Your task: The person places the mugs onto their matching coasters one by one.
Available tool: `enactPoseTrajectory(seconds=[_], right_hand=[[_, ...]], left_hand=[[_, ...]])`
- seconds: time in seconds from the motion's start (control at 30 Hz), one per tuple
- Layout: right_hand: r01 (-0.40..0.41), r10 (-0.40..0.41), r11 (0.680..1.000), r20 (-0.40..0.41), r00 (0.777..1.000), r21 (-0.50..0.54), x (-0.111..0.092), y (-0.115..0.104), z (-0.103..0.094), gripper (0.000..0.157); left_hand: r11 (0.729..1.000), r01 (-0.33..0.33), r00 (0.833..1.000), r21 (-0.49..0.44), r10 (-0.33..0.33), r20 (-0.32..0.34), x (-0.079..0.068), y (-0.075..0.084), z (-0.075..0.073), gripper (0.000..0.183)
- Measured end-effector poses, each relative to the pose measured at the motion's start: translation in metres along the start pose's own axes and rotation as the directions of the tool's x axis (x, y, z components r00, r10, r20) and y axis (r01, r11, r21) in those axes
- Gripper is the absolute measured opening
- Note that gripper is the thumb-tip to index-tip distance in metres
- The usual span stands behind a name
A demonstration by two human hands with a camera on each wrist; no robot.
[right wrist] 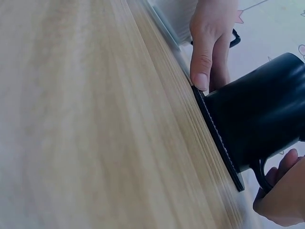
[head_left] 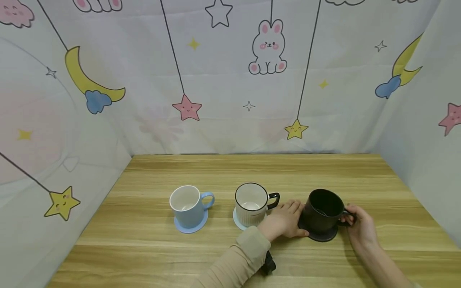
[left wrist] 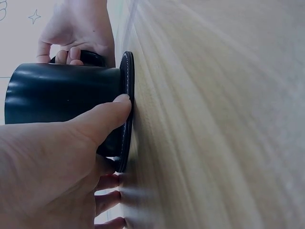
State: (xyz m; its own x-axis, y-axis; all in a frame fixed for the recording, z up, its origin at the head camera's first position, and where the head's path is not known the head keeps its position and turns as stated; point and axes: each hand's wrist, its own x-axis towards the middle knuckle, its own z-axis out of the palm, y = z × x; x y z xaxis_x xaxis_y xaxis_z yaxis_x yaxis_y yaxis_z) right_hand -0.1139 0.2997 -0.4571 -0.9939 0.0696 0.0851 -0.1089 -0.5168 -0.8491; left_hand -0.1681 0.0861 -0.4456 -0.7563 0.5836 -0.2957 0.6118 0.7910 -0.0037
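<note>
A black mug (head_left: 325,210) stands upright on a round black coaster (head_left: 323,237) with a stitched edge. My right hand (head_left: 363,228) grips the mug's handle, its fingers hooked through the loop, as the right wrist view also shows. From the mug's left side, my left hand (head_left: 286,219) reaches in with its fingers spread. Its thumb (left wrist: 114,114) presses on the coaster's rim, and the other fingertips rest at the table beside it. Just left of that hand, a white ribbed mug (head_left: 251,202) with a black handle sits on a pale coaster (head_left: 237,222).
Farther left, a light blue mug (head_left: 189,208) stands on a blue coaster (head_left: 191,229). The wooden table (head_left: 151,260) is bordered by a printed cloth (head_left: 223,80) behind and at both sides. A small black object (head_left: 268,264) shows beneath my left forearm.
</note>
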Motion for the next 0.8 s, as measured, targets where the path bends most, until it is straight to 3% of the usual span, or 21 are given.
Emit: enactPoseTrajectory(seconds=[0.2, 0.37, 0.6, 0.7, 0.8], right_hand=[[0.004, -0.007, 0.991, -0.019, 1.000, -0.131, 0.002, 0.000, 0.001, 0.046], [0.004, -0.016, 0.968, -0.045, 0.999, -0.252, 0.004, -0.001, 0.004, 0.044], [0.017, -0.041, 0.935, -0.061, 0.997, -0.354, 0.002, -0.003, 0.003, 0.048], [-0.011, -0.030, 0.897, -0.086, 0.996, -0.441, 0.000, -0.006, 0.002, 0.047], [-0.061, -0.002, 0.824, -0.111, 0.994, -0.563, -0.001, -0.011, 0.002, 0.042]], left_hand=[[1.000, 0.003, 1.000, -0.001, -0.003, -0.007, -0.001, -0.001, 0.000, 0.087], [1.000, 0.022, 1.000, -0.020, -0.022, -0.004, -0.011, 0.000, -0.008, 0.086], [0.999, 0.048, 0.997, 0.017, -0.046, -0.068, -0.022, 0.005, -0.014, 0.083], [0.996, 0.057, 0.993, 0.064, -0.050, -0.107, -0.023, 0.008, -0.013, 0.082], [0.992, 0.064, 0.989, 0.112, -0.048, -0.137, -0.025, 0.011, -0.013, 0.079]])
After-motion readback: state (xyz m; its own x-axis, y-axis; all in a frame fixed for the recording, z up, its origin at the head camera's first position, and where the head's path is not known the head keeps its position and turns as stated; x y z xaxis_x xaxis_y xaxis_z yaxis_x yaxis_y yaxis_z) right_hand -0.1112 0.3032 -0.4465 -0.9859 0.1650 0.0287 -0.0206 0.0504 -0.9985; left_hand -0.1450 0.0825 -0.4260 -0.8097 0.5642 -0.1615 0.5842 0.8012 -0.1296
